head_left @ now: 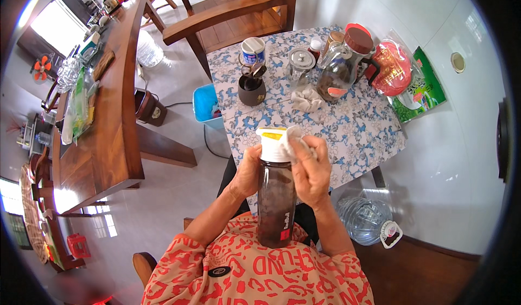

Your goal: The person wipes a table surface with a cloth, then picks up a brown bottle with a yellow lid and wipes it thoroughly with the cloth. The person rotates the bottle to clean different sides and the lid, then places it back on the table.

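A tall dark see-through water bottle (277,202) with a white lid (275,152) and a yellow piece on top stands upright close to my chest. My left hand (248,172) is closed on the left side of the bottle, just at the lid. My right hand (313,174) pinches a crumpled white cloth (293,142), which may be a tissue, and presses it against the lid's right side. The bottle's base rests by my patterned shirt. Some of the lid is hidden behind the cloth and fingers.
Ahead lies a floral-covered table (347,136). On it stand a dark pot with scissors (252,90), a blue-white tub (253,49), a glass jar (301,63), a brown-lidded jug (339,77) and a crumpled white cloth. A big water bottle (363,221) lies on the floor, right.
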Available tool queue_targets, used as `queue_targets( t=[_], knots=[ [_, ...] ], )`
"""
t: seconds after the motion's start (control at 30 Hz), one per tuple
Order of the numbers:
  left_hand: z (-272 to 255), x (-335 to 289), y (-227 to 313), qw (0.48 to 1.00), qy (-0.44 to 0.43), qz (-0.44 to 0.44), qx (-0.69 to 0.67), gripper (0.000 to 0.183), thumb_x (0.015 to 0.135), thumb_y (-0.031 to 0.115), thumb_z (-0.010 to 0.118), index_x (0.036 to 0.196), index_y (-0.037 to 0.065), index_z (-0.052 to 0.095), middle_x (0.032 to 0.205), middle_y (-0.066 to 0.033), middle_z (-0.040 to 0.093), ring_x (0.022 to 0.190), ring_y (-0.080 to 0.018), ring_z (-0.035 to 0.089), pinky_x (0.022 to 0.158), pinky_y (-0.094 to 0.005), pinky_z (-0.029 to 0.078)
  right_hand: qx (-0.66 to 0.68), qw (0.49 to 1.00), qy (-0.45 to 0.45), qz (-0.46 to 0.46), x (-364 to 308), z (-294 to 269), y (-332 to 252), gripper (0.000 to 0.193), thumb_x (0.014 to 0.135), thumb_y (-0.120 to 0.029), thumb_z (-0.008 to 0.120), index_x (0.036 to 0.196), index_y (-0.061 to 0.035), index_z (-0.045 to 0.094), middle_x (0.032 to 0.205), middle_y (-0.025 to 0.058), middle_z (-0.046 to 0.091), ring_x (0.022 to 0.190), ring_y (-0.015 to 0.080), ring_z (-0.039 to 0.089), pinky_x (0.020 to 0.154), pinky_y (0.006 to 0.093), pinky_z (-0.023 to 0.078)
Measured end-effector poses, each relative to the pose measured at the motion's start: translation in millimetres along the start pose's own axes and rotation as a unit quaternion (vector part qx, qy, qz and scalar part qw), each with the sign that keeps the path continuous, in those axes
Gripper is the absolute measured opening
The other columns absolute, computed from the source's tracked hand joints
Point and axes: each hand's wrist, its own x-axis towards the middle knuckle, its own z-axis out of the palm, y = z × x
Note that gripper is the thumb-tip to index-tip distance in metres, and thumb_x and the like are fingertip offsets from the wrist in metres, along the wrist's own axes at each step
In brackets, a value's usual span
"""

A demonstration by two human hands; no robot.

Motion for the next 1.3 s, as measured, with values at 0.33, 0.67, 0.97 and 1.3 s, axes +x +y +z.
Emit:
queue_targets(
  t=[0.33,0.67,0.97,1.3],
  knots=[
    [8,-13,0,0.996,0.016,0.058,0.068,0.072,0.084,0.038,0.065,0.139,0.011,0.028,0.130,-0.0079,0.046,0.117,-0.0194,0.049,0.099,-0.0354,0.042,-0.034,0.999,0.029,-0.013,4,7,-20,0.035,0.077,0.004,0.059,0.111,-0.0002,0.062,0.098,0.0128,0.052,0.078,0.0250,0.056,0.065,0.0327,0.049],
    [11,-16,5,0.997,-0.009,0.056,0.049,0.075,0.080,0.048,0.066,0.134,0.006,0.037,0.124,-0.0089,0.052,0.112,-0.0194,0.054,0.095,-0.0355,0.046,0.179,0.941,0.028,0.285,4,6,-1,0.021,0.089,-0.004,0.056,0.108,0.0043,0.060,0.094,0.0106,0.056,0.075,0.0158,0.055,0.065,0.0245,0.044],
    [24,-18,8,0.987,0.015,0.103,0.122,0.077,0.081,0.056,0.059,0.134,0.003,0.040,0.126,-0.0134,0.053,0.112,-0.0244,0.054,0.098,-0.0388,0.043,-0.099,0.983,0.000,-0.156,5,-3,-31,0.044,0.072,-0.003,0.065,0.116,0.0000,0.061,0.100,0.0138,0.054,0.079,0.0280,0.055,0.065,0.0351,0.048],
    [24,-27,6,0.993,-0.050,0.075,0.080,0.088,0.074,0.057,0.070,0.134,0.003,0.038,0.125,-0.0106,0.053,0.112,-0.0209,0.055,0.096,-0.0366,0.045,0.193,0.965,0.022,0.176,-7,-1,-2,0.017,0.086,0.004,0.054,0.101,0.0066,0.059,0.096,0.0111,0.056,0.080,0.0183,0.057,0.067,0.0267,0.046]
  ],
)
